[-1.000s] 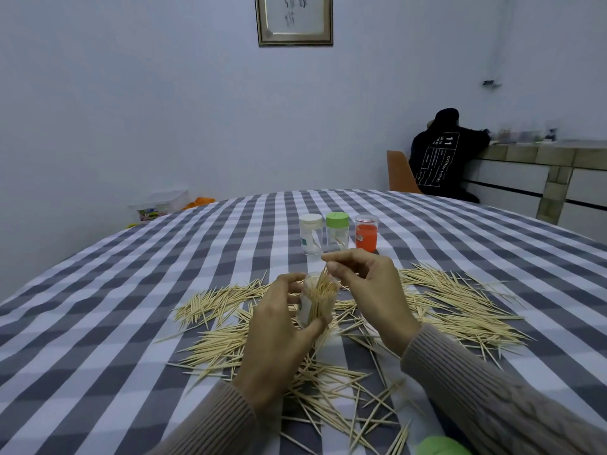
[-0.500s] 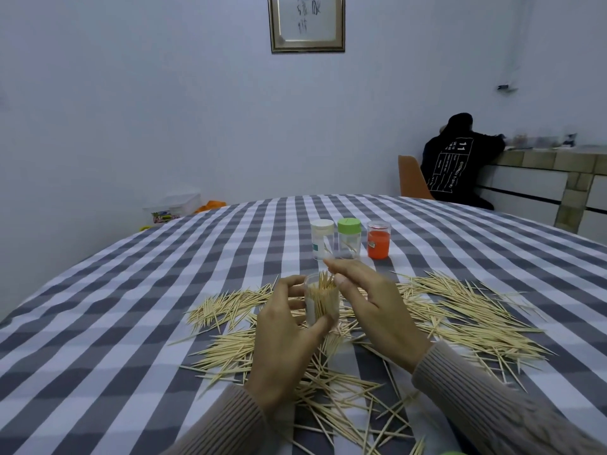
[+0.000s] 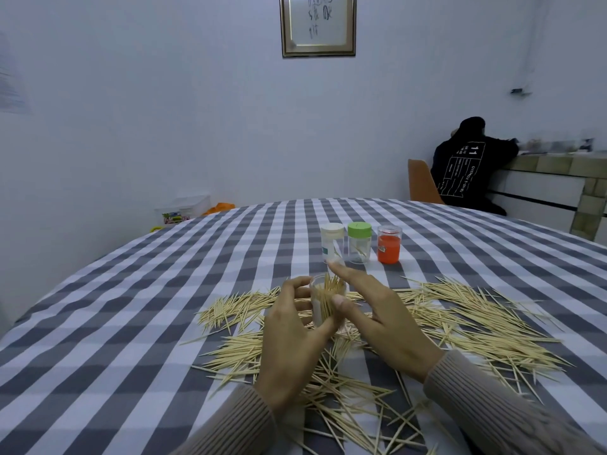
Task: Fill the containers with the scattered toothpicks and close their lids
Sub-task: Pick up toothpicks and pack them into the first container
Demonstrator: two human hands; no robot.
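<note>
My left hand [image 3: 289, 339] grips a small clear container [image 3: 323, 302] that stands upright on the table, open at the top and packed with toothpicks. My right hand [image 3: 381, 320] is beside it on the right, fingers spread, forefinger stretched over the rim, thumb close to the container's side. Loose toothpicks [image 3: 460, 320] lie scattered over the cloth around and in front of both hands. Farther back stand three containers: one with a white lid [image 3: 332, 243], one with a green lid [image 3: 359, 243] holding a few toothpicks, and an orange one [image 3: 389, 244].
The table wears a grey-and-white checked cloth [image 3: 131, 307]. A person in a black top [image 3: 466, 165] sits at a counter at the back right, by an orange chair [image 3: 420, 182]. A plastic box [image 3: 184, 208] sits beyond the table's far left edge.
My right hand has let go of the toothpicks it pinched into the container and opened its fingers. The camera has tilted up a little.
</note>
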